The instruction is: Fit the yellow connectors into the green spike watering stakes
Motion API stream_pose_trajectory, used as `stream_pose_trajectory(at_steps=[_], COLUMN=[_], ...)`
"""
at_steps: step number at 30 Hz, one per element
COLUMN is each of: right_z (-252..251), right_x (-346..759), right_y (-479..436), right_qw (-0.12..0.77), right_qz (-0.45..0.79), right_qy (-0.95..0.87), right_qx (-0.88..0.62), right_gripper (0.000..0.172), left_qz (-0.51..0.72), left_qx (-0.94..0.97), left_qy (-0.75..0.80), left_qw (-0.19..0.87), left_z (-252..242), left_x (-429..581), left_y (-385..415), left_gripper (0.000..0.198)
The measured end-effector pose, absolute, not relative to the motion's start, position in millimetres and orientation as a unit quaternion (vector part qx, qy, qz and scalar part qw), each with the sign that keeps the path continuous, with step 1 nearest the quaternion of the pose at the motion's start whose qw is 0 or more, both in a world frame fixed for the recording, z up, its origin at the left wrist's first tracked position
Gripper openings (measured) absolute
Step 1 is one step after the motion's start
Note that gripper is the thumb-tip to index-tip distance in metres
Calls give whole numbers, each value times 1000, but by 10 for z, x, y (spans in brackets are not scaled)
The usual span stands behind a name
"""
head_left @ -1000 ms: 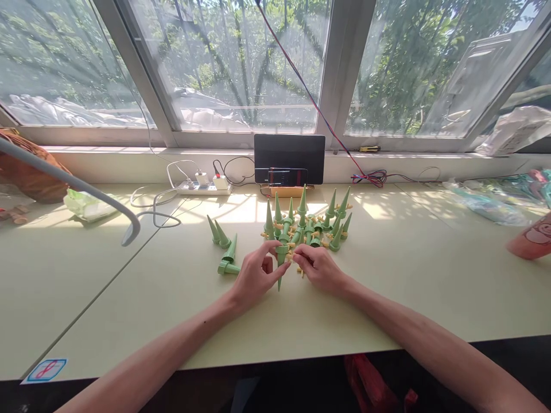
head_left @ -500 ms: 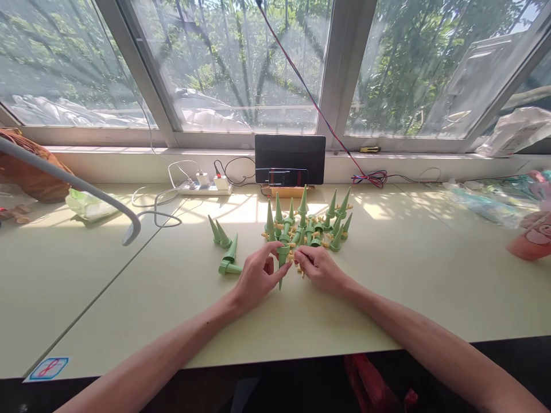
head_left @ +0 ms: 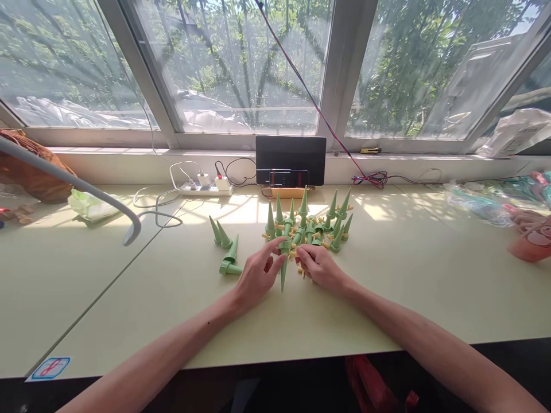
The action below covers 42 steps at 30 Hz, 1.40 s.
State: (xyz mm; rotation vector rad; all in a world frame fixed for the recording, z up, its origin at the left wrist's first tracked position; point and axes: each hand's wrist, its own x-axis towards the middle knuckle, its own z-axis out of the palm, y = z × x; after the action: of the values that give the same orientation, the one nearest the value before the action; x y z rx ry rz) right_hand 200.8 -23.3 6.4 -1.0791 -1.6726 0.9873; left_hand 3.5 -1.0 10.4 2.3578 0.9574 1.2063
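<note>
My left hand (head_left: 258, 272) pinches a green cone-shaped spike (head_left: 283, 269) by its wide top end, its tip pointing down at the pale table (head_left: 387, 287). My right hand (head_left: 317, 265) is closed on a small yellow piece (head_left: 293, 254) at the side of that spike's top. Just behind both hands stands a cluster of green spikes with yellow pieces (head_left: 310, 223), tips up. A few plain green spikes (head_left: 226, 249) lie to the left of my left hand.
A dark screen with a phone (head_left: 290, 160) leans against the window sill, a power strip with cables (head_left: 204, 184) left of it. A grey lamp arm (head_left: 86, 192) curves in from the left. Plastic bags (head_left: 486, 201) and a pink object (head_left: 531, 235) lie at the right.
Both hands stay on the green spike; my left index finger has stretched out a little over its top. The view has shifted slightly.
</note>
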Motion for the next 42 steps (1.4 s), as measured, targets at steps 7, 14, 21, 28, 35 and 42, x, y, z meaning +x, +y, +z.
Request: stream_pose_trajectory(at_steps=[7, 14, 21, 28, 35, 42], right_z=[15, 27, 39, 41, 31, 28], right_x=[2015, 2014, 2012, 1999, 2007, 2021], right_y=[-214, -227, -223, -227, -226, -239], right_qw=[468, 466, 468, 469, 457, 450], right_qz=[395, 386, 323, 302, 290, 288], right_qy=[-658, -666, -688, -698, -712, -728], right_qx=[-438, -436, -452, -449, -447, -429], right_gripper=[45, 47, 48, 49, 51, 48], left_qz=[412, 413, 431, 548, 471, 344], left_qx=[855, 861, 840, 711, 702, 760], left_qy=[278, 273, 309, 440, 532, 545], left_qw=[152, 114, 115, 22, 37, 89], left_z=[130, 113, 129, 271, 335, 211], left_x=[20, 16, 22, -46, -123, -164], left_y=[-17, 15, 21, 73, 200, 273], left_gripper=[39, 32, 12, 18, 28, 35])
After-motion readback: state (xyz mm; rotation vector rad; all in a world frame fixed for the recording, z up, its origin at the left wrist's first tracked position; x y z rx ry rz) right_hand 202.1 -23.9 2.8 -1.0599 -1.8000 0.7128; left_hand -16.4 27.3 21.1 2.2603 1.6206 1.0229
